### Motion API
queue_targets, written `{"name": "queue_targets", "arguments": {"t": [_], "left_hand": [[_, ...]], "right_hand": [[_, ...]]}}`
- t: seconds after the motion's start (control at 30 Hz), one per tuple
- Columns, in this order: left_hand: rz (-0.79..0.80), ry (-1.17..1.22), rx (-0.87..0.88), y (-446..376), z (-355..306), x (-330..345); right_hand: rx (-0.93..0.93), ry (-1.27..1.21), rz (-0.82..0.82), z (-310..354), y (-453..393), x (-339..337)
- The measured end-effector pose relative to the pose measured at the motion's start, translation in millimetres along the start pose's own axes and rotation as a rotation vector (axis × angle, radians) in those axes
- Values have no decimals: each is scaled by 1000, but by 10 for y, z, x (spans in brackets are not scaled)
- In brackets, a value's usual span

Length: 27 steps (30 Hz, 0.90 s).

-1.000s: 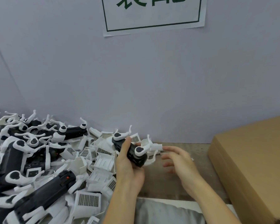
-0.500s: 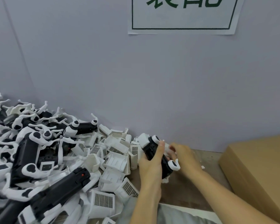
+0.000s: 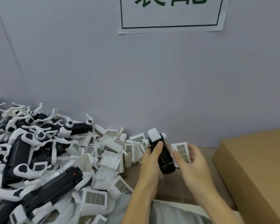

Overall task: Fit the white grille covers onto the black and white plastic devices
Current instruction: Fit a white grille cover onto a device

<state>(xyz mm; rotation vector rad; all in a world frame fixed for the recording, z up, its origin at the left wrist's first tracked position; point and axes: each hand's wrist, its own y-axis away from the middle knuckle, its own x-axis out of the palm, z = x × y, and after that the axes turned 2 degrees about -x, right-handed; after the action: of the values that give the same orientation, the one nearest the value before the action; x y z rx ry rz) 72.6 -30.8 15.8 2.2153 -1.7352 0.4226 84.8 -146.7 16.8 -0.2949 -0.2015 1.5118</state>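
Lavender wall (image 3: 103, 70) with a paper sign (image 3: 170, 13) is backing a brown bench (image 3: 176, 186) carrying a heap of devices (image 3: 31, 159) and loose grille covers (image 3: 110, 152), with a closed cardboard box (image 3: 257, 167), contents hidden, sitting at right. Left hand (image 3: 149, 164) is gripping one black device (image 3: 164, 156) upright while right hand (image 3: 191, 160) is pinching a white grille cover (image 3: 181, 151) just beside it. Risk: a tilted cover is likely jamming or missing its clips.

Assembly bench: parts pile (image 3: 44, 159), wall sign (image 3: 170, 13).
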Motion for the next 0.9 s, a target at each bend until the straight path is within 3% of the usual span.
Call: {"name": "queue_targets", "arguments": {"t": [0.17,0.4,0.47,0.6,0.73,0.9], "left_hand": [[82,58,54,12,28,56],[53,-104,139,21,94,105],[6,-107,140,18,86,90],[32,-114,141,23,78,85],[29,-199,202,3,99,85],[-42,-346,311,21,101,121]], "right_hand": [[-273,356,34,20,82,113],[-240,560,125,-52,25,64],[-228,434,206,-64,9,43],[58,-106,240,-23,-30,0],[161,-162,175,-9,-58,-31],[125,-99,82,-29,-59,-7]]}}
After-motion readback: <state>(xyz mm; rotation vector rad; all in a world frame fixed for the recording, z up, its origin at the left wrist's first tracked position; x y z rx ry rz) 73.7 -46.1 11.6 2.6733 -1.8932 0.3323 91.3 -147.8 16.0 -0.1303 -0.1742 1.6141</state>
